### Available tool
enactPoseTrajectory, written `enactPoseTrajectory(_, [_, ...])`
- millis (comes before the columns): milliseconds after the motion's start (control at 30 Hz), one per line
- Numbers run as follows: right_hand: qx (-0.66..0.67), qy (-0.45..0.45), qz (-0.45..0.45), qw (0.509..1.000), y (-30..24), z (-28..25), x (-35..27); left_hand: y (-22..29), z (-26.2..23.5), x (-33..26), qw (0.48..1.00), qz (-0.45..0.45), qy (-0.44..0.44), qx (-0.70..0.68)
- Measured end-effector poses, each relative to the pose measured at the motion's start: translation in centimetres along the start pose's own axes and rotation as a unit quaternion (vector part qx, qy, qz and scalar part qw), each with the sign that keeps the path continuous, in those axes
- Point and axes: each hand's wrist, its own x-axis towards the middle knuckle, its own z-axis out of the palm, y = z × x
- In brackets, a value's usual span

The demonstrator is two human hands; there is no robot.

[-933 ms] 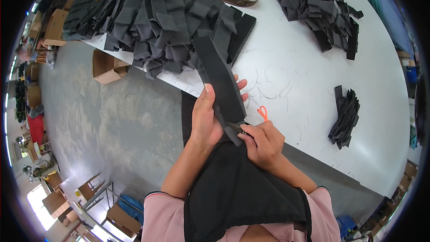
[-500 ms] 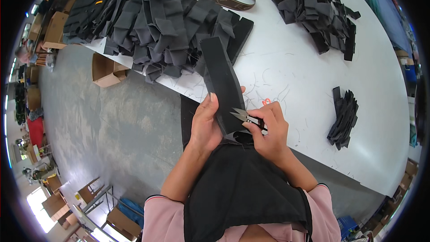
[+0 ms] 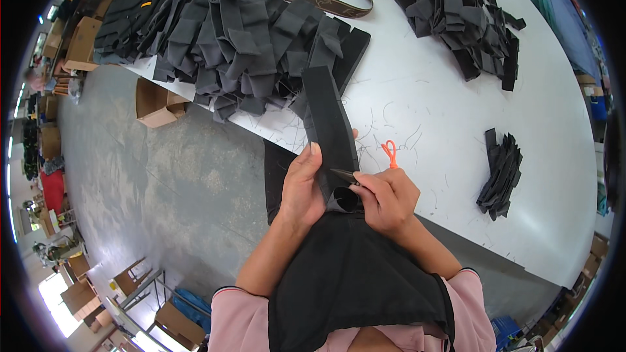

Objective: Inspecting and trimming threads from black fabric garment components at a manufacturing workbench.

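Observation:
My left hand [image 3: 303,186] is closed around a long black fabric piece [image 3: 326,117], its thumb on the near face and a fingertip showing past the far edge. The piece slants up and away over the table's edge, and its lower end curls into a loop by my apron. In my right hand [image 3: 390,201] is a pair of thread snips [image 3: 343,174], the metal blades pointing left across the lower part of the fabric. An orange cord loop [image 3: 390,151] sticks out above my right knuckles. Whether the blades touch the fabric I cannot tell.
A large heap of dark fabric pieces [image 3: 241,32] covers the table's far left, with another pile [image 3: 456,19] far right. A small bundle of black strips [image 3: 500,176] lies at right. Loose threads dot the white table [image 3: 443,124]. A cardboard box [image 3: 156,103] stands on the floor.
The fabric piece has shifted slightly right and toward me. My right hand has turned, so the snips show less and look more closed, and the orange cord loop stands out more.

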Motion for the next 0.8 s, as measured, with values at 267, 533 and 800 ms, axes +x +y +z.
enactPoseTrajectory(267, [0.031, -0.01, 0.12, 0.992, 0.7, -1.6, -0.9, 0.4, -1.3, -0.4, 0.99, 0.012, 0.107, 0.094])
enactPoseTrajectory(533, [0.037, -0.063, 0.144, 0.987, 1.2, -1.7, -1.8, 0.6, -1.7, -0.4, 0.996, -0.028, 0.089, 0.009])
enactPoseTrajectory(800, [0.088, -0.02, 0.138, 0.986, 1.1, -1.4, -1.5, 0.6, -1.3, -0.7, 0.996, -0.043, 0.081, 0.015])
